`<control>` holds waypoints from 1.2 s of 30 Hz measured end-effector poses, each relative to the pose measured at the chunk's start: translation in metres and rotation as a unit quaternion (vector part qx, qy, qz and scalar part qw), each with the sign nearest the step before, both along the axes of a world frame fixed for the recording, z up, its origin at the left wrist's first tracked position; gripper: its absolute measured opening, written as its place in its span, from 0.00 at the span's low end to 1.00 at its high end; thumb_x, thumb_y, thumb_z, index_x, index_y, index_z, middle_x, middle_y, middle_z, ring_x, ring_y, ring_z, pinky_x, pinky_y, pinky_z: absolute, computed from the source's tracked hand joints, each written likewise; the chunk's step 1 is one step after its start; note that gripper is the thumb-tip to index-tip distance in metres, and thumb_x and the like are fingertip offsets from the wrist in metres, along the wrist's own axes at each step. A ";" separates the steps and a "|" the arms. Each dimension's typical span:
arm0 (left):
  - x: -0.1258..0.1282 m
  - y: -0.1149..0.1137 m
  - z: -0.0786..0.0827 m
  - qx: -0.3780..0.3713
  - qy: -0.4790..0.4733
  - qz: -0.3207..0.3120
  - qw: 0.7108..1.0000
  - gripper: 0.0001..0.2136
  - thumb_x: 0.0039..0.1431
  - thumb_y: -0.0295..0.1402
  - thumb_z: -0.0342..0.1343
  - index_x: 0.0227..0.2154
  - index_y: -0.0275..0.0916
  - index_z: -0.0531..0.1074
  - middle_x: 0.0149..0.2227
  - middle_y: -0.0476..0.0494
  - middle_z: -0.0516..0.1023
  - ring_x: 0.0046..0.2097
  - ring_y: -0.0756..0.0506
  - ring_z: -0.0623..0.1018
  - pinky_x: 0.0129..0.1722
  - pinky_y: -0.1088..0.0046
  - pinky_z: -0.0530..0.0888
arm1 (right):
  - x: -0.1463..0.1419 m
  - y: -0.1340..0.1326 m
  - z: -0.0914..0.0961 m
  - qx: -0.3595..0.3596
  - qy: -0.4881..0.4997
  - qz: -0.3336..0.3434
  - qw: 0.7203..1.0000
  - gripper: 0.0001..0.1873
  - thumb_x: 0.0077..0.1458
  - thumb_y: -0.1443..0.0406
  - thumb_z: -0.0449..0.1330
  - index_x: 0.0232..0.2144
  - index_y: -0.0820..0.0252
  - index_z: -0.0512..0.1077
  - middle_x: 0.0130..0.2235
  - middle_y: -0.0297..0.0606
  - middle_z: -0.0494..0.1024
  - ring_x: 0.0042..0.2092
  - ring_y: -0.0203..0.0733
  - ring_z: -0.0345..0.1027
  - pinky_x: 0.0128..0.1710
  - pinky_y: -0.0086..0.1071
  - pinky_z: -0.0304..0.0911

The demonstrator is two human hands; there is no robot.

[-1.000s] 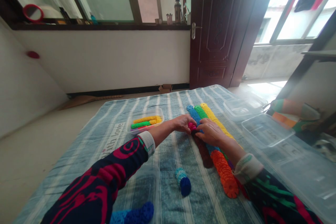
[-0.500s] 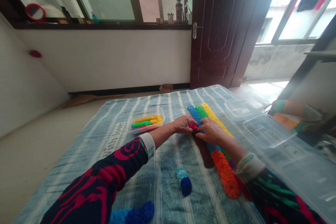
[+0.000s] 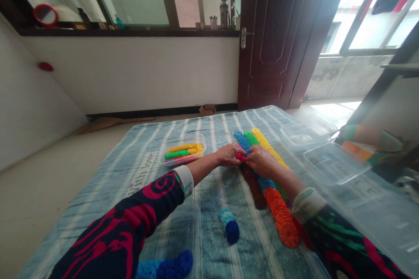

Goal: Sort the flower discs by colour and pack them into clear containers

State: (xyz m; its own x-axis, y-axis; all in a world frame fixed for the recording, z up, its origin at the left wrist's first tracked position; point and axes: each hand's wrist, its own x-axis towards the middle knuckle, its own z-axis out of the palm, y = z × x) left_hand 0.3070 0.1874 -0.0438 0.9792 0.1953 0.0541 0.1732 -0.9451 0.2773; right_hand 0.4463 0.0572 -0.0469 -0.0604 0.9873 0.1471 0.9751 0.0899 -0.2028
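My left hand (image 3: pixel 228 155) is closed around the left side of a short stack of pink notched plastic discs (image 3: pixel 241 156). From the right, the fingers of my right hand (image 3: pixel 261 160) pinch at the same stack, partly hiding it. A dark brown disc stack (image 3: pixel 254 187) runs toward me right below the pink one. Beside it lie long stacks: blue with orange (image 3: pixel 282 218) at the near end, green (image 3: pixel 251 138), and yellow (image 3: pixel 266 144). My right forearm covers part of these rows.
A clear box (image 3: pixel 161 162) holds yellow, green and red stacks at left. A light-and-dark-blue stack (image 3: pixel 229 226) lies nearer me, another blue one (image 3: pixel 175 266) by my left sleeve. Clear containers (image 3: pixel 337 163) line the right of the striped cloth (image 3: pixel 209 187). A door (image 3: pixel 271 35) stands behind.
My right hand has shifted slightly up and left against the pink stack, showing more of the brown row. My left hand stays in place.
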 end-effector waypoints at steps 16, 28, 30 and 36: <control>-0.004 0.004 0.006 -0.042 0.021 -0.040 0.998 0.12 0.44 0.31 0.62 0.35 0.37 0.77 0.31 0.51 0.67 0.35 0.49 0.67 0.38 0.76 0.65 | -0.014 0.005 0.011 -0.021 -0.090 -0.033 0.995 0.15 0.61 0.62 0.53 0.35 0.63 0.77 0.42 0.45 0.76 0.48 0.48 0.65 0.45 0.36 0.54; -0.006 0.002 0.011 -0.054 0.031 -0.034 0.997 0.15 0.42 0.32 0.64 0.37 0.38 0.77 0.32 0.51 0.68 0.38 0.48 0.68 0.40 0.76 0.66 | -0.014 0.004 0.011 -0.021 -0.094 -0.033 0.995 0.16 0.62 0.61 0.52 0.36 0.64 0.77 0.42 0.46 0.76 0.47 0.48 0.65 0.44 0.36 0.54; -0.005 0.003 0.009 -0.052 0.027 -0.033 0.998 0.15 0.42 0.32 0.64 0.36 0.39 0.77 0.32 0.51 0.68 0.38 0.48 0.68 0.39 0.76 0.66 | -0.014 0.004 0.012 -0.023 -0.095 -0.031 0.995 0.15 0.62 0.62 0.53 0.35 0.63 0.77 0.42 0.46 0.76 0.47 0.47 0.65 0.44 0.36 0.54; -0.004 0.004 0.007 -0.062 0.017 -0.052 0.997 0.08 0.46 0.31 0.61 0.32 0.37 0.76 0.30 0.51 0.68 0.35 0.50 0.67 0.38 0.77 0.65 | -0.011 0.006 0.013 -0.028 -0.097 -0.020 0.995 0.14 0.61 0.61 0.54 0.35 0.62 0.77 0.42 0.45 0.76 0.46 0.47 0.66 0.44 0.36 0.55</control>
